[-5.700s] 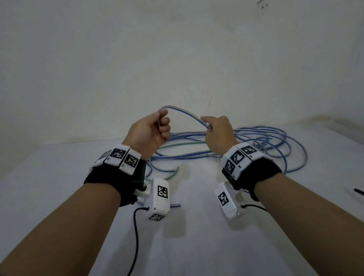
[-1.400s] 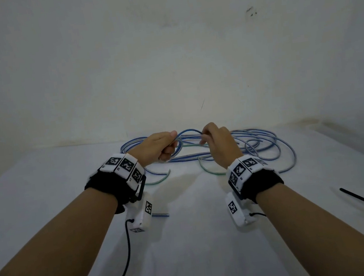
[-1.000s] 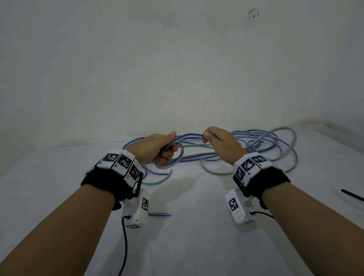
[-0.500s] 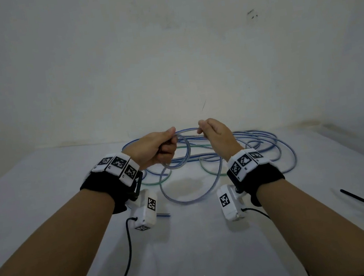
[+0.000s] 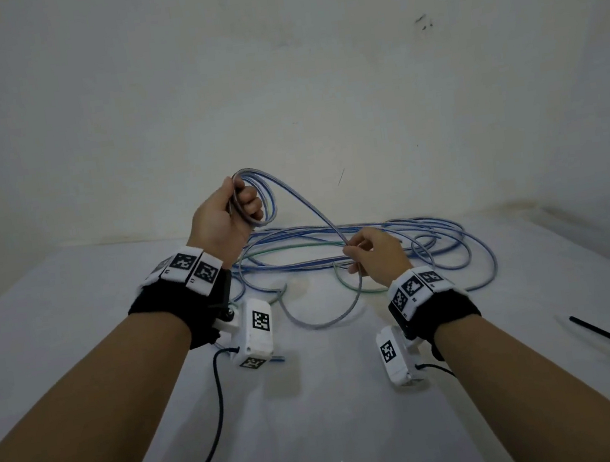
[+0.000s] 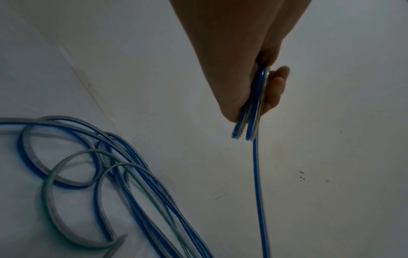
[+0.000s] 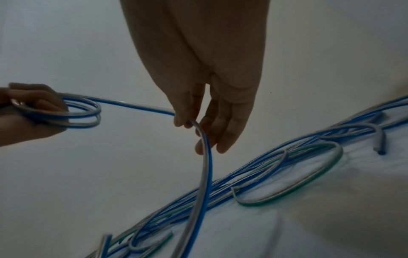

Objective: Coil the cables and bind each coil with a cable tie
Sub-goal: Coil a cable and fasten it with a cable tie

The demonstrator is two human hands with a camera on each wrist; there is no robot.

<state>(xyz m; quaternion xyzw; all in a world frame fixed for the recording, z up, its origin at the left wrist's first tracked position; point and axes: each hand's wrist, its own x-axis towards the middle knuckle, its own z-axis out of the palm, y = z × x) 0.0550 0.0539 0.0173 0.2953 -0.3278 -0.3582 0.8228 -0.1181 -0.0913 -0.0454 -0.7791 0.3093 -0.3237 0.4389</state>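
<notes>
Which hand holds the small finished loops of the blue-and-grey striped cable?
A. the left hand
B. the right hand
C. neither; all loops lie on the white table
A: the left hand grips the small loops of blue-and-grey striped cable, while the right hand only pinches the strand running down to the pile.

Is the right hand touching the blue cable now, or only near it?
Touching. In the right wrist view the right hand pinches the blue cable between thumb and fingertips, with no gap, and the cable bends there.
</notes>
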